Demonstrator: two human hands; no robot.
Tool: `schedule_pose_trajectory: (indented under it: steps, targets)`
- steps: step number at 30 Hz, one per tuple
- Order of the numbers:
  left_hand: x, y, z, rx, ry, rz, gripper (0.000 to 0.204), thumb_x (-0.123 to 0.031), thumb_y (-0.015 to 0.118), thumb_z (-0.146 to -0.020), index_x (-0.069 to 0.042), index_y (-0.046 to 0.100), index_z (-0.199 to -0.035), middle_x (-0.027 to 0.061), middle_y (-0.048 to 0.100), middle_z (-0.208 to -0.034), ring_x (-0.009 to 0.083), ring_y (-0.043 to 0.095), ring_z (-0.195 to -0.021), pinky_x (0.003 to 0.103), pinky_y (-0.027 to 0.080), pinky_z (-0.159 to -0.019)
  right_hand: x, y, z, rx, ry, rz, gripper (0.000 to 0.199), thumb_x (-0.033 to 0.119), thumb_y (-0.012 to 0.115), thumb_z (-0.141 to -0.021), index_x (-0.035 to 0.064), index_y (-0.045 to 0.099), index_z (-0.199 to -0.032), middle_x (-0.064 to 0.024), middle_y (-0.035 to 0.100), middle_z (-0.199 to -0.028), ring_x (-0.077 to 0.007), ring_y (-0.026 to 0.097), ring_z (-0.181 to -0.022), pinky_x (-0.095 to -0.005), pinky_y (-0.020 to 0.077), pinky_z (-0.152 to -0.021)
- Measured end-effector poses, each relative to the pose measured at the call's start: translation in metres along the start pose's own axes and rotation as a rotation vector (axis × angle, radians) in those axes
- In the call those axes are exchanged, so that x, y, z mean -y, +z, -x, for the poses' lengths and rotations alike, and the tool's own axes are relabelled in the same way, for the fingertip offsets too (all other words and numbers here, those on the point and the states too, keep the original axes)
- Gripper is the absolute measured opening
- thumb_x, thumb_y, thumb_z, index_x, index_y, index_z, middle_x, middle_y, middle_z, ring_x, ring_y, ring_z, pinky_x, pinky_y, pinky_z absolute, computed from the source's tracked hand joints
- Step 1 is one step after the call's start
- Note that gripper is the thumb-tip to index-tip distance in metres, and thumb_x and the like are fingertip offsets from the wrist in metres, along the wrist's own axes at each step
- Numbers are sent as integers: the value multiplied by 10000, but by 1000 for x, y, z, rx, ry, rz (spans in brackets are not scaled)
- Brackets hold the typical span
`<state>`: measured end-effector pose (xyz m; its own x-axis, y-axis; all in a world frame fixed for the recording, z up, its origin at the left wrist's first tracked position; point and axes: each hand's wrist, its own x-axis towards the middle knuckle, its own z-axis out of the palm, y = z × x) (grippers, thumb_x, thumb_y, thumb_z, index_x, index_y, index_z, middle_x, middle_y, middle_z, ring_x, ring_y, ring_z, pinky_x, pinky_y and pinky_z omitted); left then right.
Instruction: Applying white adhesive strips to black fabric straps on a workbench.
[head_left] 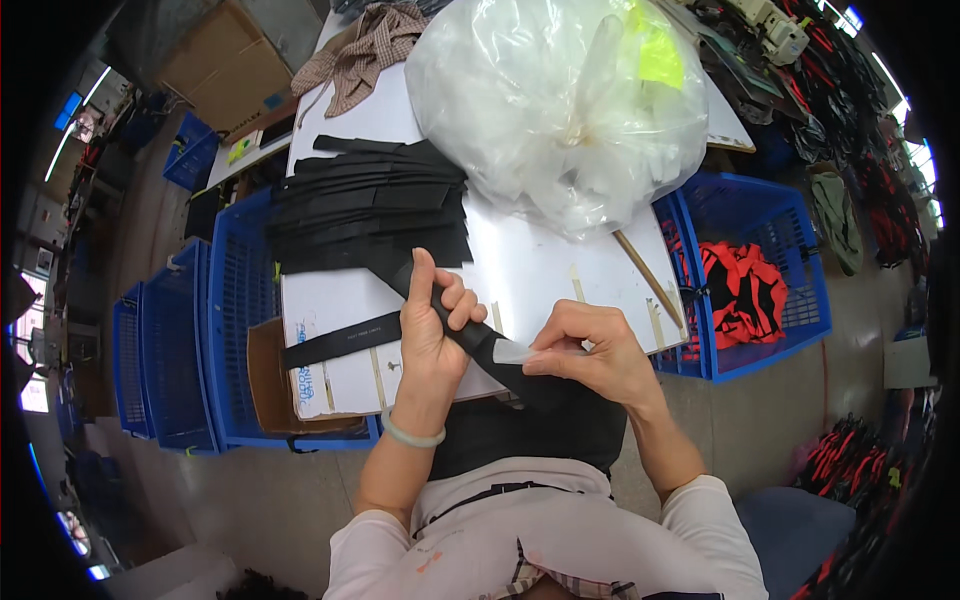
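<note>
My left hand (437, 325) is closed around a black fabric strip (478, 342), its thumb pointing up along the strip. The strip slants from the pile down toward my lap. My right hand (592, 350) pinches a small translucent white piece (513, 351) between thumb and fingertips, lying against the lower part of the strip. Just beyond my left hand, a pile of black strips (370, 205) is spread in overlapping layers on the white tabletop (520, 265). One separate black strip (345, 342), with small printing, lies to the left of my left wrist.
A big clear plastic bag (540, 110) full of white pieces covers the table's far side. Below it rests a thin wooden stick (650, 282). Blue crates flank the table; the right crate (815, 300) holds red and black fabric (742, 292). A checked cloth (365, 55) lies far left.
</note>
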<state>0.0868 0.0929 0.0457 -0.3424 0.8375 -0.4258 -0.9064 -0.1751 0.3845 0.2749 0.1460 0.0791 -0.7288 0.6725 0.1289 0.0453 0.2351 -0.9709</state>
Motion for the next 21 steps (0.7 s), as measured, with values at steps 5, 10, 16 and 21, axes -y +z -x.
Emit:
schedule_pose_trajectory:
  steps: [5, 10, 16, 21]
  targets:
    - [4, -6, 3, -20, 24, 9, 384, -427, 693, -874, -123, 518, -720, -19, 398, -570, 98, 375, -439, 280, 442, -504, -6, 18, -7, 22, -66, 221, 195, 105, 804, -733, 14, 632, -739, -51, 564, -684, -138, 501, -547, -278, 371, -497]
    - [4, -10, 7, -9, 102, 43, 365, -417, 666, -898, -109, 526, -761, -6, 444, -614, 108, 417, -472, 302, 468, -541, -9, 32, -7, -91, -119, 351, 216, 90, 796, -721, 7, 597, -737, -59, 547, -669, -164, 511, -528, -296, 384, -483]
    - [10, -8, 8, 72, 165, 43, 365, -412, 632, -923, -108, 531, -748, 1, 453, -615, 118, 432, -484, 316, 481, -575, -8, 49, -12, -193, -203, 484, 207, 83, 774, -739, 9, 583, -768, -75, 550, -692, -192, 543, -538, -299, 402, -478]
    - [-5, -18, -3, 37, 109, 204, 375, -439, 629, -918, -123, 530, -743, -2, 448, -612, 114, 406, -476, 292, 456, -578, 3, 30, 4, -93, -229, 477, 233, 33, 768, -740, -7, 607, -902, -109, 625, -808, -222, 614, -627, -292, 493, -541]
